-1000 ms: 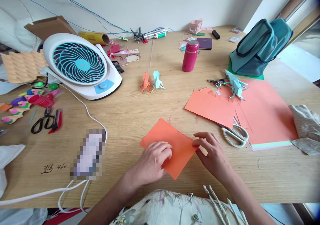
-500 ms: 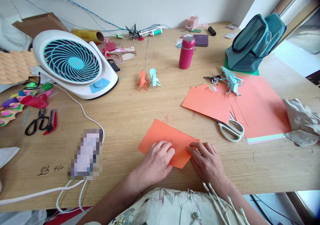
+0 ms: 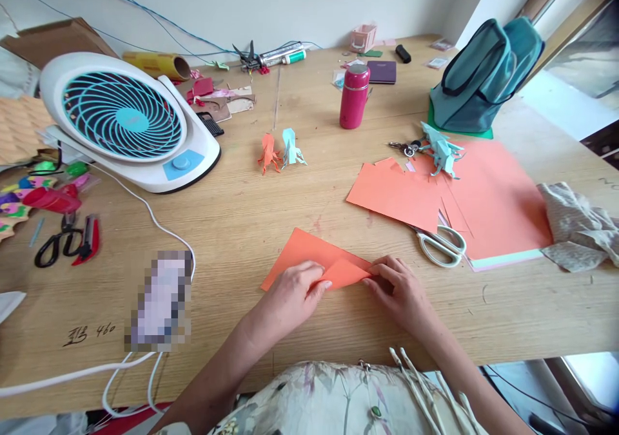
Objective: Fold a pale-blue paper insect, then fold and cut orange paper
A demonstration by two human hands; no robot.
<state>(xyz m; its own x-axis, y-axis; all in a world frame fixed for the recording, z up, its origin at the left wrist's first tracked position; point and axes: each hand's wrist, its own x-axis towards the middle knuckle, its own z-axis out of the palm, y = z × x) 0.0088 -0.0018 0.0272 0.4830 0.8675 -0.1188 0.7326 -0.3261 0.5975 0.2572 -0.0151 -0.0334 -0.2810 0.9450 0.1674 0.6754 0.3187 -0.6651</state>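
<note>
One orange sheet lies close to the middle of the near edge of the table, its near part curled up. The left hand has thumb and fingers closed on that raised part; the right hand pinches the right corner. White-handled scissors lie nearby, rightward — beyond stand an orange figure and a pale blue figure, with a fan toward the far left corner.
</note>
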